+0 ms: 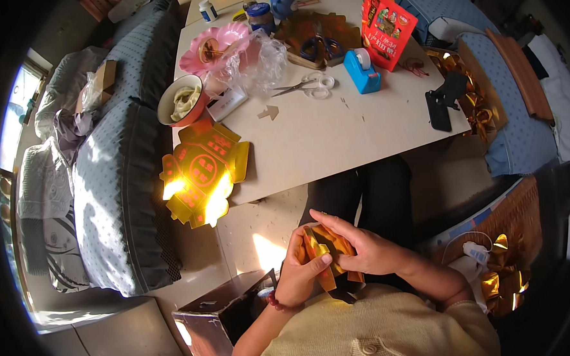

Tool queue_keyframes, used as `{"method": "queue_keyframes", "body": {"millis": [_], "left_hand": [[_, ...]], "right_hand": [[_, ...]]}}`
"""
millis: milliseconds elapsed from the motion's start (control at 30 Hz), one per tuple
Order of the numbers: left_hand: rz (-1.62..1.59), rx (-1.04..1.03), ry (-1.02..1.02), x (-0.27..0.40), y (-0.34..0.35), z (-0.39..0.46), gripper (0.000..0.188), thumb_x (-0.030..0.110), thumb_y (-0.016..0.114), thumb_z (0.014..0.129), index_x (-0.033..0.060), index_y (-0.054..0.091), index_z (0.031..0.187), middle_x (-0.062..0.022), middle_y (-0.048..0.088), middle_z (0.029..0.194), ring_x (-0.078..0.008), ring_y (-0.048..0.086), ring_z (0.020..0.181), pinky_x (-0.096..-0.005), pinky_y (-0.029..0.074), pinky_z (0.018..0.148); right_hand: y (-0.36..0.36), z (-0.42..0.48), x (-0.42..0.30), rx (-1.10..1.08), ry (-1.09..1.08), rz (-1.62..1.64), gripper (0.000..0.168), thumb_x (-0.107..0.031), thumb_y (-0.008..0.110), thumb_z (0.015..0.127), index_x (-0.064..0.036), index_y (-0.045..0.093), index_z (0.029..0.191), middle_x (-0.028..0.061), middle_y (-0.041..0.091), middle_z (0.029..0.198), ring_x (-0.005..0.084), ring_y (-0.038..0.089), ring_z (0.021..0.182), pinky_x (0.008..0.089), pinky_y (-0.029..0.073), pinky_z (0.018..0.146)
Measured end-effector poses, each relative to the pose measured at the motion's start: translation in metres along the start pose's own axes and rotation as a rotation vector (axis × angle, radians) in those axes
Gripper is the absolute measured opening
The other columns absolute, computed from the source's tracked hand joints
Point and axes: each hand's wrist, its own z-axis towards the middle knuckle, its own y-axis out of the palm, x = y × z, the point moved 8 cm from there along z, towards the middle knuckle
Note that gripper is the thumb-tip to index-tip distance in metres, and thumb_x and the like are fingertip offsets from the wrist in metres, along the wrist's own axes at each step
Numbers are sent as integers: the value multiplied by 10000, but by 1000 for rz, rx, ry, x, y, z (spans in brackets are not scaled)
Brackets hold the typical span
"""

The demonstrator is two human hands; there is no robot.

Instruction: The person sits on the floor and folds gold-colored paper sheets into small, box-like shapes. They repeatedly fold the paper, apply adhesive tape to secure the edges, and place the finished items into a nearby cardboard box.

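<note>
Over my lap, both hands hold a partly folded gold cardboard piece [328,246] with raised flaps and red print. My left hand [301,261] grips its left side, thumb pressed on the near flap. At the right side my right hand [366,244] has its fingers curled against the card, with the forefinger stretched along the top edge. Part of the card's inside is hidden by my fingers. A flat, die-cut gold card sheet [202,170] with red print overhangs the table's front left corner, shining in sunlight.
On the white table [312,142] are scissors [304,85], a blue tape dispenser [362,72], stacked gold sheets [342,30], a bowl [182,101], a red packet [387,27] and a black phone stand [443,102]. A cardboard box [224,311] stands left of me; gold pieces [505,282] lie to my right.
</note>
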Motion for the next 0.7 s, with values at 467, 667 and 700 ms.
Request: {"method": "queue_keyframes", "body": {"millis": [467, 667, 700], "left_hand": [[-282, 92, 108, 17, 6, 12, 201, 165, 641, 996, 95, 585, 1176, -100, 669, 1200, -227, 616, 1150, -383, 462, 1034], [24, 270, 722, 74, 11, -6, 225, 286, 468, 1085, 97, 477, 1205, -150, 644, 1237, -251, 597, 1189, -409, 432, 1068], [83, 290, 821, 78, 16, -11, 228, 286, 452, 1089, 90, 472, 1204, -156, 640, 1236, -251, 599, 1185, -411, 432, 1070]], "right_hand": [[-17, -9, -48, 273, -282, -587, 807, -70, 671, 930, -23, 205, 1588, 180, 251, 1637, 290, 376, 1461, 392, 300, 1188], [-49, -45, -6, 592, -148, -15, 769, -285, 645, 997, -60, 178, 1564, 201, 336, 1538, 272, 402, 1392, 419, 390, 1099], [-40, -49, 11, 549, -40, 138, 801, -298, 640, 1002, -79, 129, 1578, 204, 298, 1554, 263, 375, 1406, 418, 388, 1098]]}}
